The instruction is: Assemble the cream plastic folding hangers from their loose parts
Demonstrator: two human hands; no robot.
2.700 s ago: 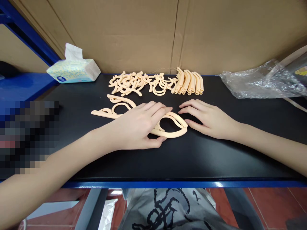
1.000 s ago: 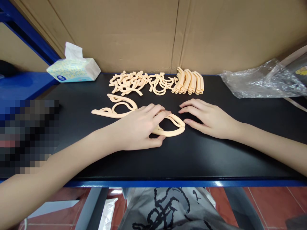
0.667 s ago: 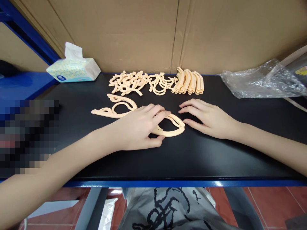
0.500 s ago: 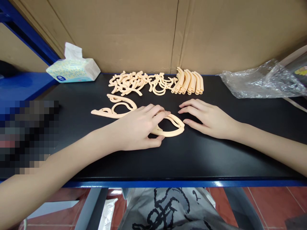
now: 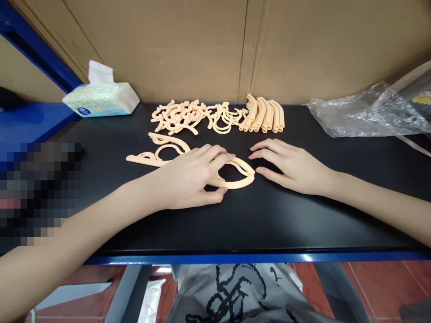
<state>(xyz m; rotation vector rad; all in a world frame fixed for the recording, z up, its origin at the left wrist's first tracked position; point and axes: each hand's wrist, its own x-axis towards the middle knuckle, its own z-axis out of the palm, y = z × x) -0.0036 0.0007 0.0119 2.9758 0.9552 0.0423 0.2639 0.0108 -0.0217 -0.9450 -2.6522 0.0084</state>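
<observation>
My left hand [image 5: 195, 177] lies over a beige plastic folding hanger [image 5: 237, 184] on the black tabletop, fingers on its far side and thumb by its near edge. The palm hides this hanger's left part. Its curved right end points toward my right hand [image 5: 286, 166], which rests on the table just beyond it, fingers apart and holding nothing. To the left lies a second beige folding hanger [image 5: 143, 159], spread in a V with a round hook in the middle; its right end meets or passes under my left hand, I cannot tell which.
Behind my hands lie a heap of beige hook pieces [image 5: 178, 117] and a row of stacked curved arms [image 5: 267, 115]. A tissue pack [image 5: 101, 99] stands back left, a clear plastic bag [image 5: 363, 112] back right. Cardboard [image 5: 161, 45] walls off the rear; a blue edge [image 5: 215, 259] runs along the front.
The hanger under my left hand has shifted slightly left together with that hand. My right hand has stayed nearly still, and the view has moved a little.
</observation>
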